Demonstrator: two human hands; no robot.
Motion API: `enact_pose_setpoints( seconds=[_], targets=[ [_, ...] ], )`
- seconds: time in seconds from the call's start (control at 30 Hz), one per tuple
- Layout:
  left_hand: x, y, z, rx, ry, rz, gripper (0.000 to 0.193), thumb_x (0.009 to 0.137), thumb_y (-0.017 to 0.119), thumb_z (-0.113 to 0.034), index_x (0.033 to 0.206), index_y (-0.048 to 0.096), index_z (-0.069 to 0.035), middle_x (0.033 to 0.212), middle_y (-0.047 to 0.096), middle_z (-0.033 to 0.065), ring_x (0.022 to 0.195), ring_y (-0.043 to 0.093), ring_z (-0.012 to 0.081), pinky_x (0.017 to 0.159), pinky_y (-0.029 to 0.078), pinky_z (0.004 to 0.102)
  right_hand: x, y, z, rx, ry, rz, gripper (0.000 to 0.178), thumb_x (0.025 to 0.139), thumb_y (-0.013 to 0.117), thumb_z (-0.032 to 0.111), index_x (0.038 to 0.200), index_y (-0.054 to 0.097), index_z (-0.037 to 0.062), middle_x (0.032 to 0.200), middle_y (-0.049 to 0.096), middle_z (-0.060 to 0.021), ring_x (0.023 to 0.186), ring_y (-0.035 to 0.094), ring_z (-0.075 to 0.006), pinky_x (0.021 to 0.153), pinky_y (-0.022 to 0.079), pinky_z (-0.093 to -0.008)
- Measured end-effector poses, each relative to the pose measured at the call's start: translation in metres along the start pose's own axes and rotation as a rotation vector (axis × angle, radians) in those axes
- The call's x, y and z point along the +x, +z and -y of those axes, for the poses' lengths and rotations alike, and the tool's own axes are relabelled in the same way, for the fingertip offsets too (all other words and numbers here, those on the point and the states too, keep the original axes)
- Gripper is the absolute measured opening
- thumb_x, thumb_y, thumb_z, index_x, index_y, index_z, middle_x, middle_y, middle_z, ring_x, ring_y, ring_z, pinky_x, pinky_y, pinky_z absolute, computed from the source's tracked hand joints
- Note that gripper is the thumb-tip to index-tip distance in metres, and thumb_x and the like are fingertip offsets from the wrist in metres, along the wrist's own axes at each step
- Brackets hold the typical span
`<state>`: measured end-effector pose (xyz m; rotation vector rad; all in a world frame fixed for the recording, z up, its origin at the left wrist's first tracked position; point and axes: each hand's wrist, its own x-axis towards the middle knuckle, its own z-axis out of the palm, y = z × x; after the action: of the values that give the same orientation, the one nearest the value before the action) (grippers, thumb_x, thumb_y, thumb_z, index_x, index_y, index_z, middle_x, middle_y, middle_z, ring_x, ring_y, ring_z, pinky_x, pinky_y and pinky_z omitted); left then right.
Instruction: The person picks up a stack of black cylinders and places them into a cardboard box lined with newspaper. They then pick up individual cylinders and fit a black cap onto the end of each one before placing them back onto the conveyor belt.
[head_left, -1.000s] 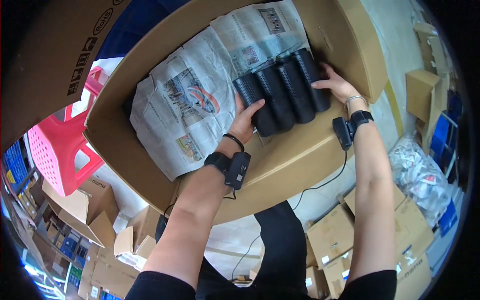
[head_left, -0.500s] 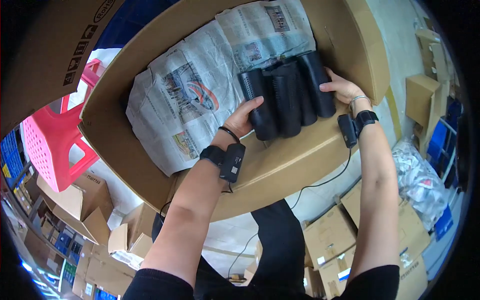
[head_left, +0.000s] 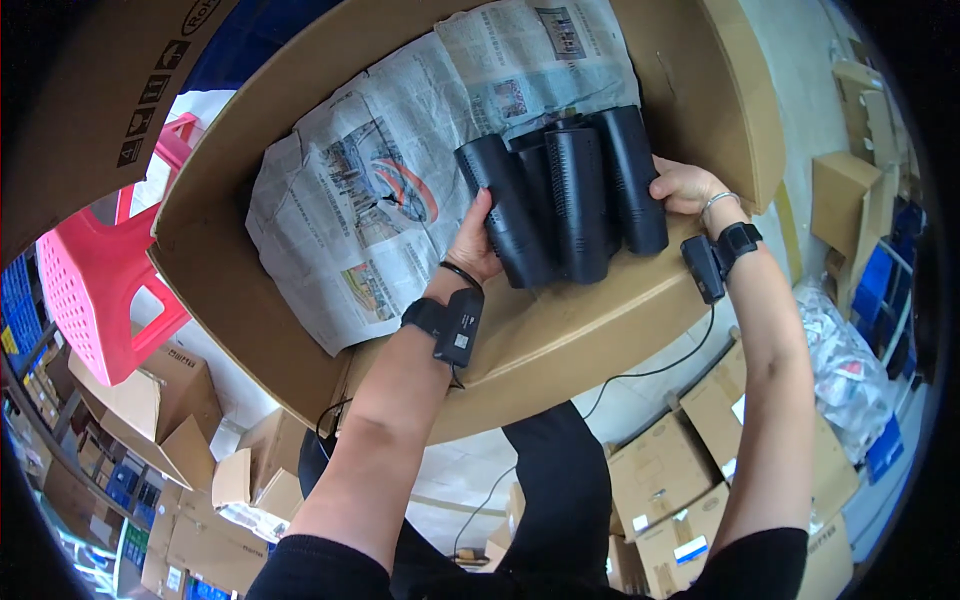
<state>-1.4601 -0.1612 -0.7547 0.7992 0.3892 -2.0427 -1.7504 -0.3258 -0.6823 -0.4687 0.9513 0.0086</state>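
Several black cylinders with perforated sides stand in a bunch between my two hands, inside an open cardboard box (head_left: 560,335). My left hand (head_left: 472,245) is closed on the leftmost cylinder (head_left: 508,215), thumb along its side; this one leans with its top to the left. At the other end, my right hand (head_left: 690,187) grips the rightmost cylinder (head_left: 632,180), its fingers mostly hidden behind. Between them a middle cylinder (head_left: 578,205) shows in front, with others partly hidden behind it. Beneath and beyond the bunch lie newspaper sheets (head_left: 400,200).
A pink plastic stool (head_left: 90,290) stands left of the box. Smaller cartons (head_left: 660,460) lie on the floor at lower right, and more at lower left. A clear plastic bag (head_left: 845,360) is at the right. Black cables hang from both wrist devices.
My left hand has moved slightly left, and the leftmost cylinder now tilts away from the middle one. The bunch sits a little lower in view. My right hand keeps its hold.
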Motion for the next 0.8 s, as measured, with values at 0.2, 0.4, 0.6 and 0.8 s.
enact_pose_setpoints(
  seconds=[0.2,0.4,0.6,0.8],
  targets=[
    [-0.003,-0.001,-0.002,0.021,0.046,0.011,0.081,0.071,0.07,-0.065,0.127,0.055,-0.009,0.12,0.062,0.0121,0.113,0.057,0.0295,0.102,0.042,0.0489,0.006,0.007,-0.006,0.032,0.037,0.066,0.089,0.057,0.082,0.011,0.136,0.043,-0.0022,0.127,0.058,-0.0099,0.114,0.057,-0.0218,0.102,0.043,-0.0348],
    [-0.012,-0.012,-0.021,0.046,-0.006,0.061,0.077,0.072,0.075,-0.058,0.126,0.055,-0.008,0.119,0.063,0.0111,0.109,0.06,0.0273,0.099,0.045,0.0466,0.011,0.026,-0.006,0.043,0.028,0.024,0.09,0.054,0.084,0.009,0.134,0.044,-0.0017,0.125,0.059,-0.0106,0.113,0.058,-0.0219,0.101,0.045,-0.0353],
    [-0.062,-0.005,-0.044,0.056,-0.044,0.182,0.066,0.08,0.073,-0.045,0.13,0.051,-0.006,0.12,0.062,0.0094,0.108,0.062,0.0235,0.096,0.049,0.0415,-0.019,0.082,-0.001,0.051,-0.074,-0.011,0.092,0.049,0.088,0.012,0.131,0.048,-0.0026,0.121,0.062,-0.0093,0.11,0.059,-0.0218,0.098,0.046,-0.0333],
    [-0.159,-0.004,-0.067,0.144,-0.029,0.234,0.075,0.075,0.076,-0.048,0.131,0.05,-0.006,0.124,0.062,0.0108,0.112,0.06,0.0259,0.097,0.048,0.0431,-0.052,0.174,0.003,-0.041,-0.079,0.067,0.094,0.049,0.092,0.019,0.131,0.048,0.001,0.119,0.061,-0.0064,0.109,0.059,-0.0183,0.094,0.048,-0.0321]
  ],
)
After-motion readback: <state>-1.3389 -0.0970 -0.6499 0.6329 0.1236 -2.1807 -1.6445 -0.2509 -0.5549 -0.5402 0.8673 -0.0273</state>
